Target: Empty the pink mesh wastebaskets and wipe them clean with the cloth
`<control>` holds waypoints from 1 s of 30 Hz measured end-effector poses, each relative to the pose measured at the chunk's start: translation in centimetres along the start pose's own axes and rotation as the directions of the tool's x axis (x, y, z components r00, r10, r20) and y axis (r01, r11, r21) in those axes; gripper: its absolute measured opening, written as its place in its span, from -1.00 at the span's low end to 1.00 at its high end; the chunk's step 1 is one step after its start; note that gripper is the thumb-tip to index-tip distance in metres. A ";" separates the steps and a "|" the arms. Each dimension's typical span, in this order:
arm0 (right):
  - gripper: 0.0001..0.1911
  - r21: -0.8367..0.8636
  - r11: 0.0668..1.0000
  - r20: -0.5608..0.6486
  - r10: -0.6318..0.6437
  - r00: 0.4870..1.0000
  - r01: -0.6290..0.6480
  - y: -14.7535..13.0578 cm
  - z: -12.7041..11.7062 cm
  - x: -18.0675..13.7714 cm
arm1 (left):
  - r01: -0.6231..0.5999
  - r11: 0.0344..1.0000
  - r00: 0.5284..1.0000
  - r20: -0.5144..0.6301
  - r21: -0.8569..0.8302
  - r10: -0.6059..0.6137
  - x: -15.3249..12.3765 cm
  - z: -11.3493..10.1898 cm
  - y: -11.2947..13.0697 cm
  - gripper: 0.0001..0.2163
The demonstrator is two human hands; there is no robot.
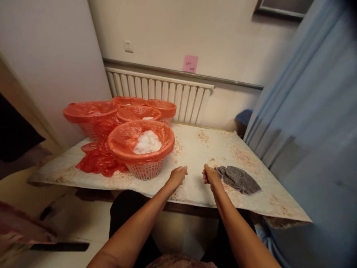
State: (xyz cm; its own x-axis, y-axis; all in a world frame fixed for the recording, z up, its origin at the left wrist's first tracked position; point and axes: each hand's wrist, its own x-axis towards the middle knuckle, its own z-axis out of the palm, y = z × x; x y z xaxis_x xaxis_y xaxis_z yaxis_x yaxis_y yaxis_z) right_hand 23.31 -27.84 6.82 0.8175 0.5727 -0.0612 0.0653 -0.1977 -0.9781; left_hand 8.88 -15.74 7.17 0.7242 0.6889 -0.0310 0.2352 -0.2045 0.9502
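Observation:
My left hand (177, 175) rests on the floral tablecloth (195, 149) with its fingers curled in a loose fist; nothing shows in it. My right hand (211, 175) is closed at the left edge of a grey cloth (238, 179) that lies flat on the table, and seems to pinch that edge. The nearest white basket (145, 168), lined with a red plastic bag, stands just left of my left hand and holds white fluffy stuffing (147, 142).
Several more red-lined baskets (89, 117) stand behind at the table's back left, with a loose red bag (97, 160) beside them. A white radiator (161, 93) runs along the back wall. A blue curtain (312, 123) hangs at the right.

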 end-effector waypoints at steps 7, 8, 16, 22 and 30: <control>-0.68 -0.254 0.878 0.071 -0.402 0.913 0.406 -5.6 3.7 -1.9 | -0.044 0.953 0.965 -0.261 -0.298 -0.037 -5.8 -8.2 -2.1 -0.71; -0.60 -0.257 0.826 0.080 -0.499 0.863 0.502 -6.5 4.7 -2.4 | -0.077 0.923 0.935 -0.350 -0.376 -0.064 -6.6 -9.6 -2.4 -0.70; -0.63 -0.299 0.307 0.456 -0.786 0.418 0.904 -11.3 12.2 -3.5 | -0.322 0.745 0.692 -0.682 -0.585 -0.237 -8.1 -18.3 -0.7 -0.67; -0.80 -0.293 0.297 0.399 -0.826 0.399 0.909 -11.6 10.7 -2.0 | -0.251 0.654 0.814 -0.521 -0.714 -0.257 -7.0 -19.1 1.4 -0.70; -0.81 -0.300 0.326 0.307 -0.857 0.415 0.896 -8.1 0.2 -2.6 | -0.104 0.479 0.877 -0.308 -0.871 -0.369 -6.6 -14.4 2.8 -0.83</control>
State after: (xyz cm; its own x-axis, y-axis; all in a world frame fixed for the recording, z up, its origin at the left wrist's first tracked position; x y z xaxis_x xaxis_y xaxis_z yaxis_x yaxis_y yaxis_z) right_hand 20.53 -27.53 14.89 0.1073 0.6512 0.7513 0.9258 0.2100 -0.3143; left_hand -4.62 -10.87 14.49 0.3490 0.8937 -0.2819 -0.5277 0.4360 0.7290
